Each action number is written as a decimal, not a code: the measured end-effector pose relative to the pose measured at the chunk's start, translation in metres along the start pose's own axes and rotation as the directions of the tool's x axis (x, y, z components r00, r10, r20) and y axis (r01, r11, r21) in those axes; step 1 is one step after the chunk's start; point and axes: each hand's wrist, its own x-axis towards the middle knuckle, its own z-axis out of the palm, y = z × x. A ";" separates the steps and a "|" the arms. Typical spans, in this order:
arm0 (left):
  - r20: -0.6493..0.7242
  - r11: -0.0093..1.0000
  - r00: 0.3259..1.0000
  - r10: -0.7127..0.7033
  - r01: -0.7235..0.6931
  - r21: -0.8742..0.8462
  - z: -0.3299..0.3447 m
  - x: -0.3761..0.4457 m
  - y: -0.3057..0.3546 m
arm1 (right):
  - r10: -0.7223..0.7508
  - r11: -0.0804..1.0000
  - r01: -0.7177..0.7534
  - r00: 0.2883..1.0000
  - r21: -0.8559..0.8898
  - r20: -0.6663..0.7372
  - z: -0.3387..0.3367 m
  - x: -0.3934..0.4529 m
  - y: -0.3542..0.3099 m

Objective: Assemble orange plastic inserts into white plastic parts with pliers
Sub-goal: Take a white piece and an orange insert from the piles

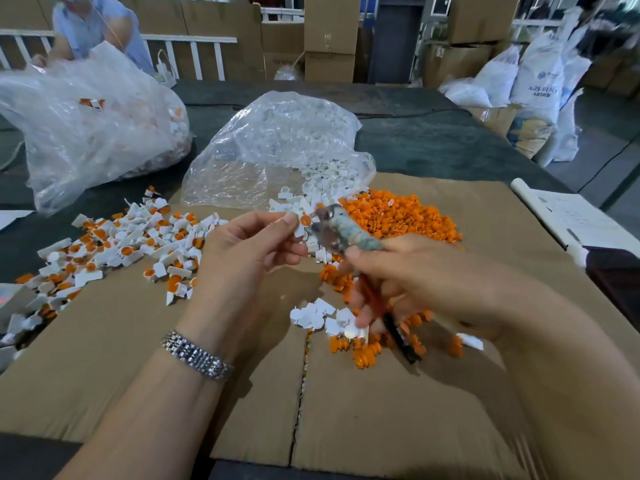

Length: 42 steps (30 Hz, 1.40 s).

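left hand [249, 247]: up over the cardboard, thumb and forefinger pinching a white part [300, 227] with an orange insert [306, 220] sitting in it

right hand [412, 278]: fingers wrapped round the pliers [341, 233], handles running down through the palm; it's blurry, so can't tell how tight the squeeze is

pliers: nose right up against the white part, wrapped in some greyish tape near the head; whether the jaws are actually biting the insert, can't tell

orange pile [398, 213]: loose inserts heaped just beyond the hands, with a smaller scatter [367, 348] under the right hand

white pile [325, 181]: loose white parts spilling out of a clear bag [277, 140] in the middle of the table

finished ones [138, 244]: white parts with orange already in them, spread out to the left

cardboard [242, 393]: flattened box covering the table under everything

big bag [86, 126]: far left, holds more white-and-orange pieces

wrist: metal watch band [195, 355] on the left one

background: another person [93, 26] behind the big bag, stacked boxes [329, 36], white sacks [533, 81] on the right
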 end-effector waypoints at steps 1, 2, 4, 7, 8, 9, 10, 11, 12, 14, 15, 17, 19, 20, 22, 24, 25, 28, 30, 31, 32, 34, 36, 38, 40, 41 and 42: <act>-0.011 1.000 1.000 0.013 -0.012 0.026 -0.001 -0.001 0.000 | -0.001 0.998 -0.002 0.999 -0.066 -0.048 -0.009 -0.001 -0.001; -0.023 0.997 0.999 0.027 -0.025 0.067 -0.002 -0.001 0.000 | -0.011 0.986 -0.011 0.992 -0.164 -0.127 -0.017 -0.001 -0.001; -0.049 0.983 0.997 0.053 -0.044 0.176 -0.004 -0.002 -0.001 | -0.044 0.933 -0.070 0.951 -0.353 -0.304 -0.032 0.008 0.001; -0.127 0.896 0.982 0.141 -0.072 0.439 -0.009 0.003 -0.004 | -0.092 0.854 -0.173 0.878 -0.490 -0.469 -0.047 0.034 0.017; -0.172 0.836 0.964 0.203 -0.079 0.543 -0.012 0.007 -0.005 | -0.091 0.826 -0.219 0.857 -0.519 -0.508 -0.050 0.043 0.024; -0.215 0.772 0.939 0.269 -0.077 0.631 -0.016 0.011 -0.005 | -0.086 0.787 -0.276 0.837 -0.552 -0.540 -0.052 0.051 0.032; -0.250 0.713 0.912 0.325 -0.063 0.698 -0.020 0.015 -0.006 | -0.082 0.740 -0.331 0.820 -0.585 -0.567 -0.052 0.057 0.041; -0.271 0.663 0.892 0.361 -0.041 0.748 -0.024 0.018 -0.006 | -0.088 0.696 -0.371 0.806 -0.615 -0.585 -0.051 0.061 0.049; -0.279 0.616 0.882 0.380 -0.017 0.788 -0.026 0.020 -0.007 | -0.097 0.664 -0.393 0.798 -0.636 -0.595 -0.049 0.064 0.055; -0.256 0.528 0.884 0.392 0.012 0.849 -0.029 0.023 -0.010 | -0.117 0.634 -0.406 0.791 -0.658 -0.600 -0.045 0.068 0.064; -0.222 0.498 0.888 0.401 -0.008 0.867 -0.028 0.023 -0.011 | -0.123 0.629 -0.403 0.793 -0.665 -0.597 -0.043 0.070 0.067; -0.105 0.461 0.905 0.412 -0.108 0.881 -0.022 0.020 -0.013 | -0.135 0.620 -0.387 0.804 -0.683 -0.579 -0.040 0.072 0.070; 0.034 0.452 0.935 0.352 -0.202 0.869 -0.012 0.016 -0.015 | -0.134 0.636 -0.362 0.818 -0.682 -0.560 -0.039 0.072 0.069; 0.101 0.462 0.947 0.305 -0.240 0.854 -0.008 0.013 -0.016 | -0.135 0.663 -0.339 0.823 -0.667 -0.552 -0.039 0.071 0.067; 0.229 0.472 0.945 0.233 -0.316 0.823 -0.003 0.010 -0.020 | -0.184 0.720 -0.267 0.817 -0.641 -0.547 -0.040 0.065 0.060; 0.330 0.431 0.923 0.198 -0.385 0.816 -0.001 0.009 -0.023 | -0.298 0.713 -0.179 0.797 -0.678 -0.525 -0.041 0.056 0.053; 0.368 0.410 0.911 0.187 -0.412 0.813 0.000 0.009 -0.024 | -0.340 0.695 -0.139 0.800 -0.705 -0.493 -0.040 0.053 0.051; 0.473 0.342 0.872 0.129 -0.487 0.804 0.003 0.010 -0.029 | -0.338 0.596 -0.137 0.851 -0.791 -0.402 -0.032 0.046 0.047; 0.535 0.249 0.839 0.098 -0.542 0.803 0.004 0.009 -0.032 | -0.349 0.508 -0.171 0.855 -0.844 -0.384 -0.029 0.047 0.049; 0.553 0.212 0.828 0.095 -0.559 0.802 0.005 0.009 -0.034 | -0.364 0.476 -0.179 0.851 -0.861 -0.378 -0.028 0.048 0.050; 0.561 0.185 0.822 0.094 -0.568 0.802 0.005 0.010 -0.035 | -0.378 0.447 -0.183 0.849 -0.876 -0.370 -0.027 0.050 0.050; 0.567 0.165 0.819 0.086 -0.573 0.803 0.004 0.010 -0.036 | -0.395 0.402 -0.174 0.853 -0.899 -0.342 -0.022 0.053 0.051; 0.571 0.171 0.818 0.069 -0.574 0.801 0.005 0.010 -0.036 | -0.405 0.389 -0.148 0.859 -0.909 -0.313 -0.017 0.056 0.054; 0.572 0.196 0.818 0.064 -0.572 0.796 0.006 0.009 -0.035 | -0.395 0.422 -0.131 0.864 -0.897 -0.312 -0.014 0.059 0.057; 0.536 0.265 0.840 0.077 -0.536 0.801 0.005 0.008 -0.032 | -0.384 0.448 -0.117 0.870 -0.887 -0.308 -0.018 0.060 0.057; 0.505 0.308 0.858 0.091 -0.507 0.805 0.002 0.007 -0.029 | -0.383 0.464 -0.099 0.873 -0.880 -0.301 -0.020 0.059 0.058; 0.472 0.360 0.876 0.094 -0.472 0.805 -0.001 0.007 -0.025 | -0.382 0.484 -0.077 0.878 -0.872 -0.290 -0.022 0.058 0.059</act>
